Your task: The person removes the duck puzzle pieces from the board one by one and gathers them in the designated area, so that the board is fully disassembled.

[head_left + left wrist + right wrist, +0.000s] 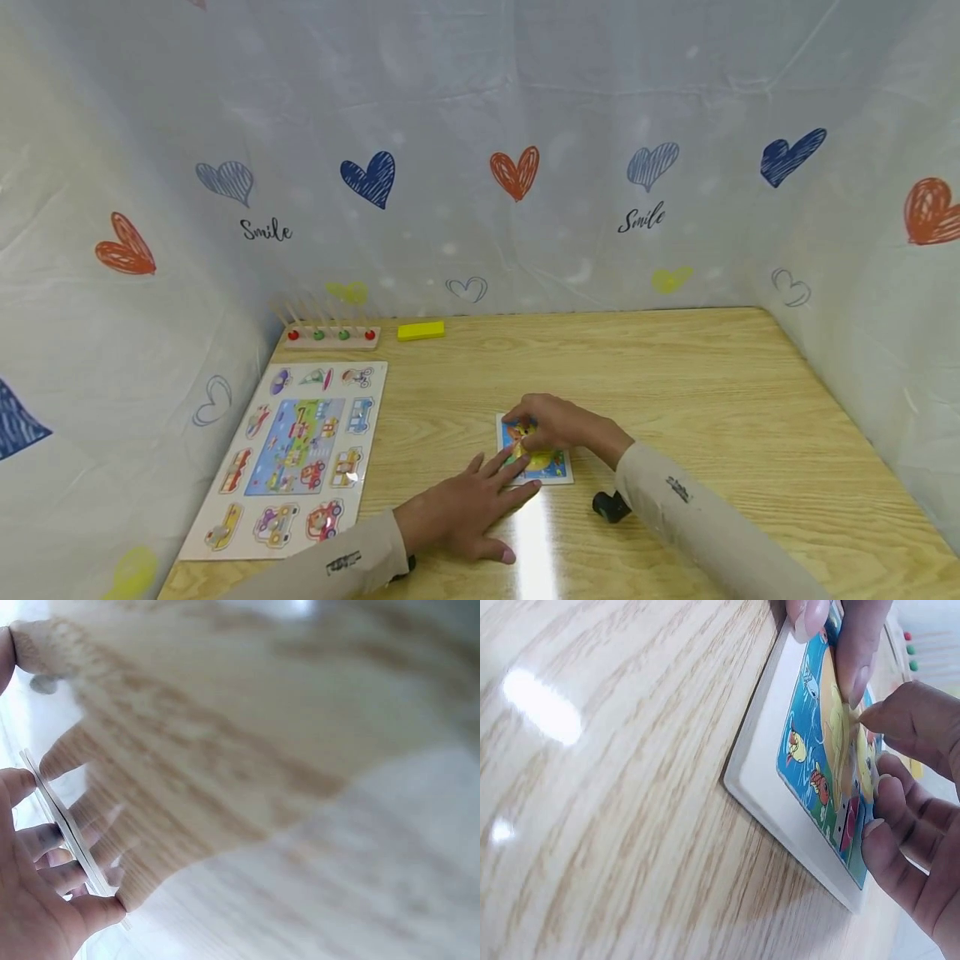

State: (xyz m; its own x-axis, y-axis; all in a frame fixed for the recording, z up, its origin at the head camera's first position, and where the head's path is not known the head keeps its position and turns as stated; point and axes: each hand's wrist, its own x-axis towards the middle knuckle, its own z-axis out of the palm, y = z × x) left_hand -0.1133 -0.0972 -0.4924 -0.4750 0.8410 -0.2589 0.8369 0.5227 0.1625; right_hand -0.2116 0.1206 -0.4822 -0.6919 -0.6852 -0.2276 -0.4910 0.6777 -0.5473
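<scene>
A small white-bordered picture puzzle (557, 479) with a yellow figure on blue lies on the table in front of me. My right hand (551, 421) arches over it from the far right, fingers curled at its upper edge and thumb down on the picture. From the lower left, my left hand (480, 507) rests spread, its fingertips on the puzzle's left side. In the right wrist view, fingertips of both hands meet over the yellow part of the puzzle (780, 772). The left wrist view shows left fingers (97, 911) along the thin white edge (67, 825).
To the left lies a white vehicle puzzle board (372, 433) with knobbed pieces round a town picture. Behind it stands a wooden rack (330, 342) with thin pegs and red and green beads, beside a yellow block (421, 331). A heart-printed curtain (450, 233) surrounds the wooden table (675, 375).
</scene>
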